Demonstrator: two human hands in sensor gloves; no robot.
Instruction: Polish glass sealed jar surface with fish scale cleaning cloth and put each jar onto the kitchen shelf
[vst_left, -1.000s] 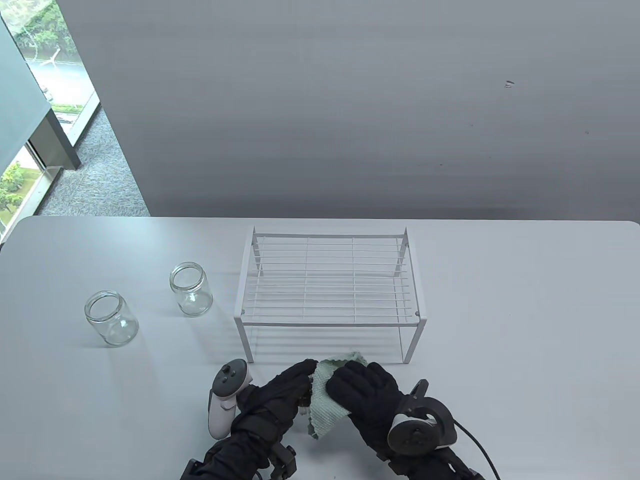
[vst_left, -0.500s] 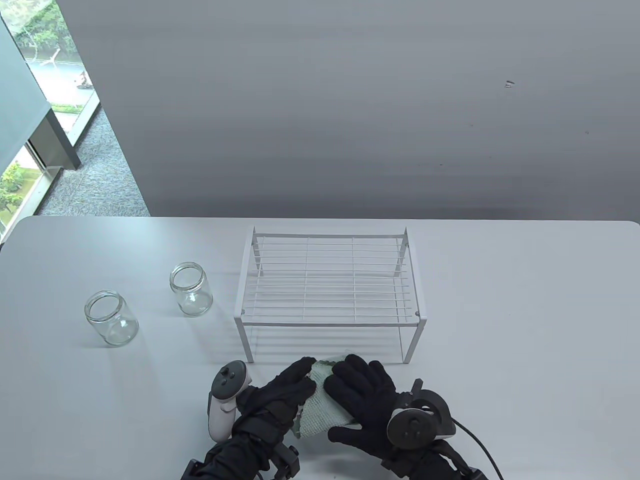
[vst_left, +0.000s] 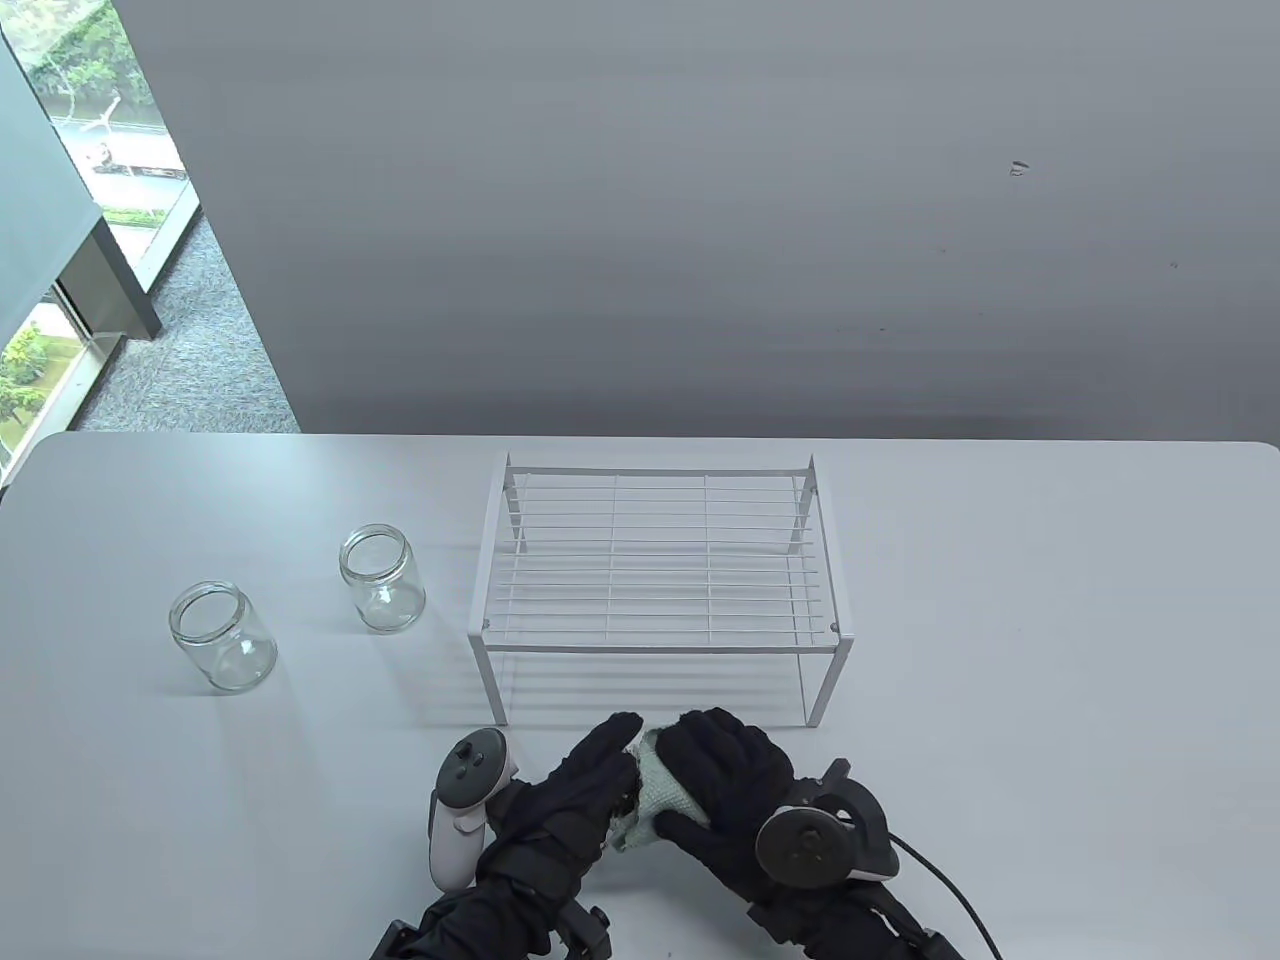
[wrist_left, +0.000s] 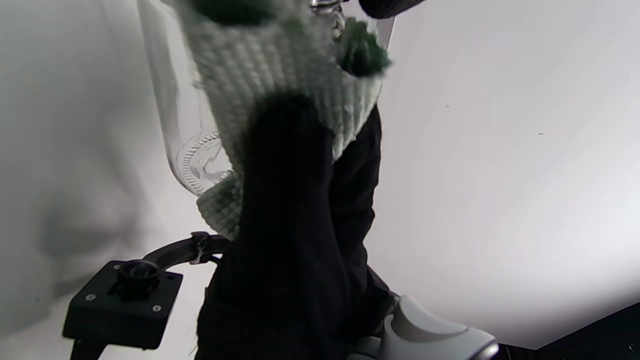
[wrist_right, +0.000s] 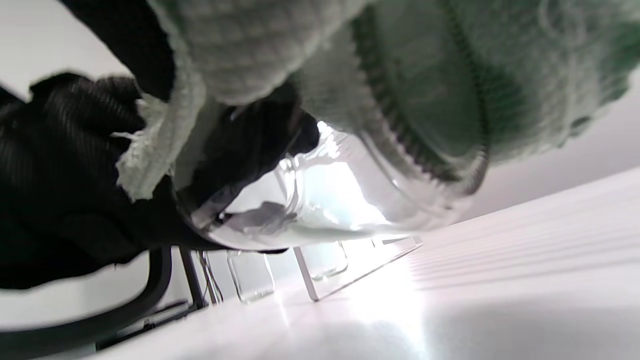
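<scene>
Holding the jar (wrist_right: 320, 210) on its side between us, our left hand (vst_left: 575, 790) grips its mouth end; right hand (vst_left: 725, 785) fingers clamp the cloth (vst_left: 665, 785) round it, rack (vst_left: 655, 550) just beyond.

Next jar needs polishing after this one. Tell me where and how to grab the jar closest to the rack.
Grip that jar around its straight glass side, just under the narrower neck, coming in from the near left with the left hand. It stands upright and open-mouthed, apart from the other jar, with the rack close on its right, so that side is probably tighter for the fingers.
</scene>
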